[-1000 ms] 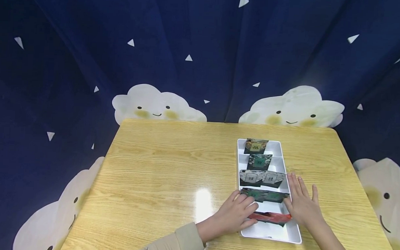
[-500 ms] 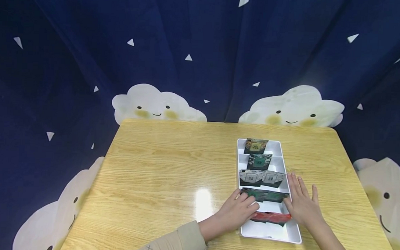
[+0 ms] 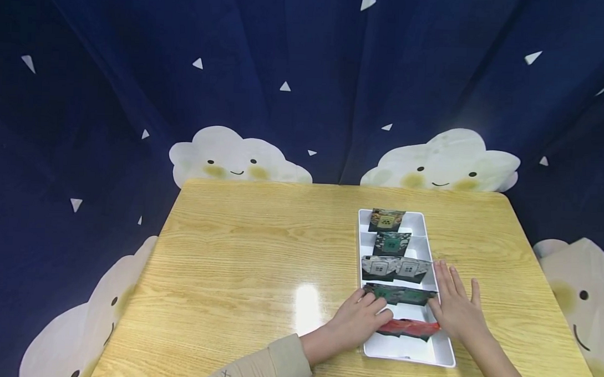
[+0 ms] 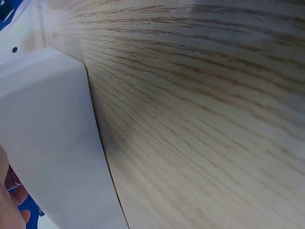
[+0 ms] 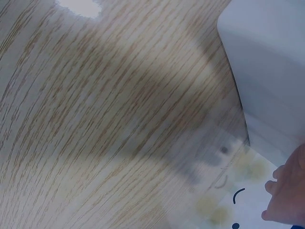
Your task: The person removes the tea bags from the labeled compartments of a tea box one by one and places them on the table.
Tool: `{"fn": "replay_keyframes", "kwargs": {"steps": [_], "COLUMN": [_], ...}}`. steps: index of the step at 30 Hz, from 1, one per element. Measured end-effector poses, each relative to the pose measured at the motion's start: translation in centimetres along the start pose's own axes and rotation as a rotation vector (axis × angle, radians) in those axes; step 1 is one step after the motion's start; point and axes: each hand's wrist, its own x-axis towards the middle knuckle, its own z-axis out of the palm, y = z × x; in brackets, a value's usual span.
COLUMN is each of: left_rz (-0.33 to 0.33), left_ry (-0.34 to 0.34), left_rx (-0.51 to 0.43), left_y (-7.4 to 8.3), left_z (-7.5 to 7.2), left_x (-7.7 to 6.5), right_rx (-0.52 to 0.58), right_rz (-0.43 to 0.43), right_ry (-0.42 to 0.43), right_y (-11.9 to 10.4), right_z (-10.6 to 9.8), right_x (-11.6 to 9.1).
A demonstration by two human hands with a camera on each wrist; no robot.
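Observation:
In the head view, a long white divided tray point(image 3: 409, 353) stands on the table, with small printed sachets upright in its compartments. My left hand point(image 3: 354, 323) reaches over the tray's left rim, fingers bent. Its fingertips are by the dark green sachets point(image 3: 418, 297) and the left end of the red sachets point(image 3: 412, 327); the thumb is hidden, so I cannot tell whether it pinches one. My right hand point(image 3: 456, 311) lies along the right rim, fingers straight and thumb at the inner edge. In the wrist views, only parts of the hands show beside the tray wall point(image 4: 52, 143).
Farther back in the tray stand grey-white sachets point(image 3: 409, 269), a black-and-green sachet point(image 3: 392, 244) and a brown-gold sachet point(image 3: 386, 220). The wooden table point(image 3: 240, 253) extends to the left. A dark blue curtain point(image 3: 306, 55) with cloud prints hangs behind.
My left thumb, seen one second ago at the near side of the red sachets, has drawn in out of sight. The left fingers have shifted slightly right. My right hand and the tray stay put.

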Motion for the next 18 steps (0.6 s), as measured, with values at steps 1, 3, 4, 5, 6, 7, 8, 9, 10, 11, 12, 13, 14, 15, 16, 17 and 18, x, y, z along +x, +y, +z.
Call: {"fn": "replay_keyframes", "kwargs": {"steps": [1, 3, 4, 5, 6, 7, 8, 9, 10, 11, 12, 13, 14, 15, 16, 17, 18], "left_rz": [0.000, -0.001, -0.003, -0.004, -0.007, -0.009, -0.011, -0.014, -0.016, -0.019, -0.023, -0.026, -0.030, -0.033, -0.037, -0.040, -0.044], "left_ry": [0.005, 0.021, 0.030, 0.039, 0.048, 0.055, 0.062, 0.067, 0.071, 0.075, 0.078, 0.082, 0.087, 0.092, 0.100, 0.108, 0.116], "left_rx": [0.007, 0.017, 0.020, 0.020, 0.020, 0.016, 0.011, 0.005, -0.001, -0.006, -0.011, -0.017, -0.021, -0.027, -0.031, -0.036, -0.040], "left_y": [0.00, 0.02, 0.03, 0.03, 0.03, 0.03, 0.04, 0.04, 0.06, 0.07, 0.10, 0.12, 0.15, 0.18, 0.19, 0.19, 0.18], "left_z": [0.02, 0.08, 0.12, 0.15, 0.19, 0.22, 0.25, 0.27, 0.28, 0.26, 0.24, 0.18, 0.09, -0.01, -0.14, -0.30, -0.49], "left_x": [-0.02, -0.09, -0.13, -0.18, -0.22, -0.25, -0.28, -0.30, -0.31, -0.30, -0.29, -0.28, -0.27, -0.26, -0.23, -0.21, -0.19], "right_rx": [0.000, -0.001, -0.001, -0.002, -0.002, -0.002, -0.002, -0.003, -0.003, -0.003, -0.003, -0.004, -0.004, -0.003, -0.002, -0.004, -0.003], "right_rz": [0.001, 0.000, 0.001, 0.001, 0.003, 0.004, 0.005, 0.007, 0.009, 0.009, 0.010, 0.011, 0.013, 0.013, 0.013, 0.013, 0.013], "right_ry": [-0.001, -0.005, -0.007, -0.009, -0.010, -0.011, -0.011, -0.012, -0.013, -0.013, -0.013, -0.013, -0.014, -0.016, -0.018, -0.018, -0.019], "right_y": [-0.02, -0.06, -0.08, -0.09, -0.10, -0.12, -0.12, -0.13, -0.14, -0.15, -0.16, -0.16, -0.15, -0.14, -0.13, -0.12, -0.10], "right_z": [-0.03, -0.04, -0.07, -0.07, -0.11, -0.14, -0.16, -0.18, -0.20, -0.19, -0.20, -0.20, -0.21, -0.21, -0.18, -0.17, -0.15], "right_x": [0.00, 0.00, 0.00, 0.00, 0.02, 0.03, 0.04, 0.05, 0.07, 0.07, 0.08, 0.08, 0.09, 0.08, 0.07, 0.06, 0.04]}}
